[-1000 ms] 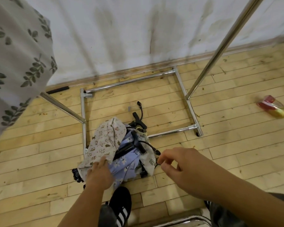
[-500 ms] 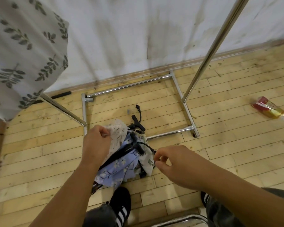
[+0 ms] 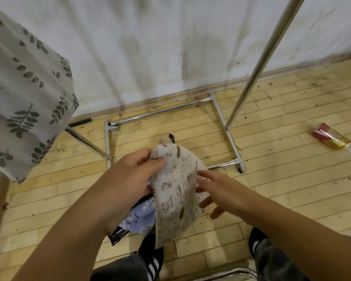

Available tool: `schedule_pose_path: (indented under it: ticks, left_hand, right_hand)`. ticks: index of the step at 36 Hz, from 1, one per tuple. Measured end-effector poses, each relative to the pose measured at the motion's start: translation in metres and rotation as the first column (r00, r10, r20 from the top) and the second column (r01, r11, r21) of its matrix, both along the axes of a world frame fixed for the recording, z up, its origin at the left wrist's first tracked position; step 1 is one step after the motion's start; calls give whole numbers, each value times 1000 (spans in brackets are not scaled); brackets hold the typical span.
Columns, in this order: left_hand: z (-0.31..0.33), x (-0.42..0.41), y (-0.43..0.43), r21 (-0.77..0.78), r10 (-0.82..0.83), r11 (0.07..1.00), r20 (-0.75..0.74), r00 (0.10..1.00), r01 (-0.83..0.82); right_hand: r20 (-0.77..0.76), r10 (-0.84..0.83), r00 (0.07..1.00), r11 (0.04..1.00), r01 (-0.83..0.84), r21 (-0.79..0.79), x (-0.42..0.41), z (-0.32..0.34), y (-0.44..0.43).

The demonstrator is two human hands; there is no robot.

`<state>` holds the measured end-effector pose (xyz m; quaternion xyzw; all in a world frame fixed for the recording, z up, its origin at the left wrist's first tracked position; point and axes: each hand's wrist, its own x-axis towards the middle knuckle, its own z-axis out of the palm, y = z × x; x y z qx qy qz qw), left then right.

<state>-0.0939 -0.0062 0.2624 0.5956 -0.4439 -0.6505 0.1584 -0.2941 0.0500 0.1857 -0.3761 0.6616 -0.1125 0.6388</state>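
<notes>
Head view: my left hand (image 3: 130,179) pinches a soft, animal-printed cloth (image 3: 174,191). On my right hand (image 3: 217,189), fingers spread against its limp edge.

Cloth (image 3: 176,191) between left hand (image 3: 130,179) and right hand (image 3: 217,191), above pile (image 3: 140,220) on floor (image 3: 282,189). Rack base (image 3: 160,113) behind pile, near wall (image 3: 150,47). Hanging fabric (image 3: 18,88) far left. Packet (image 3: 330,138) on floor far right, well apart. 2 shoes (image 3: 152,258) nearest, before pile.

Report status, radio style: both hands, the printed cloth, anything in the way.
Left hand pinches printed cloth at top corner. Right hand open, fingers at its right edge. Blue floral cloth underneath, on floor.
</notes>
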Motion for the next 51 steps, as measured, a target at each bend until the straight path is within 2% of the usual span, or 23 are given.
schedule_pose_path:
  ticks: [2, 3, 5, 7, 9, 12, 14, 16, 19, 23, 26, 28, 30, 34, 38, 40, 43, 47, 51]
  left_hand:
    - [6, -3, 10, 9, -87, 996, -1, 996, 87]
    - [8, -5, 15, 20, -204, 979, 16, 979, 203]
    - [10, -12, 27, 76, -469, 882, 47, 882, 465]
    - [4, -25, 34, 129, -639, 765, 38, 768, 630]
    - [-5, -37, 42, 140, -710, 697, -2, 704, 703]
    - [-19, -44, 50, 156, -783, 612, -16, 622, 775]
    - [-25, -43, 49, 162, -831, 547, -15, 556, 821]
    - [-31, -37, 43, 156, -849, 524, 11, 529, 838]
    - [-41, -20, 30, 136, -824, 567, 107, 557, 812]
    - [-54, 0, 13, 72, -596, 797, 257, 761, 600]
    - [-59, 6, 2, 22, -400, 908, 342, 850, 419]
    - [-59, 7, -3, 17, -305, 948, 340, 890, 319]
    - [-59, 5, -5, 65, -180, 984, 265, 947, 168]
    - [-59, 3, -9, 189, 77, 977, 131, 988, -101]
    - [-62, 2, -12, 324, 354, 883, 18, 935, -340]
    - [-64, 1, -13, 332, 420, 858, -14, 908, -392]
    - [-62, -3, -11, 294, 371, 895, -68, 926, -337]
    - [-60, -4, -1, 204, 127, 974, -142, 982, -96]
    - [-58, -8, 7, 55, -32, 998, -39, 999, 34]
  right_hand:
    - [151, -253, 956, 960, 229, 159, -5, 3, -2]
    - [204, -340, 918, 929, 294, 225, -9, 2, -3]
    - [335, -431, 838, 887, 327, 325, -17, -1, -2]
    - [406, -510, 758, 846, 358, 396, -20, -1, -3]
    - [311, -561, 767, 810, 432, 396, -18, 1, -6]
    - [108, -494, 863, 855, 459, 242, -18, -5, -7]
    - [66, -456, 888, 880, 439, 182, -18, -8, -7]
    - [59, -430, 901, 895, 417, 155, -17, -10, -7]
    - [22, -354, 935, 933, 351, 82, -17, -10, -5]
    - [-35, -262, 964, 965, 262, -10, -17, -10, -4]
    - [-5, -207, 978, 978, 207, -39, -16, -8, -4]
    - [21, -159, 987, 984, 160, -74, -13, -4, -3]
    - [43, -98, 994, 988, 102, -118, -10, 0, -3]
    - [63, 33, 997, 982, -21, -188, -6, 5, -1]
    - [44, 158, 986, 956, -142, -258, -4, 5, 1]
    - [20, 218, 976, 935, -203, -292, -3, 5, 1]
    - [29, 284, 958, 912, -260, -317, 0, 6, 2]
    - [44, 279, 959, 921, -254, -296, 0, 2, 6]
    - [79, 190, 979, 953, -165, -252, -1, 2, 5]
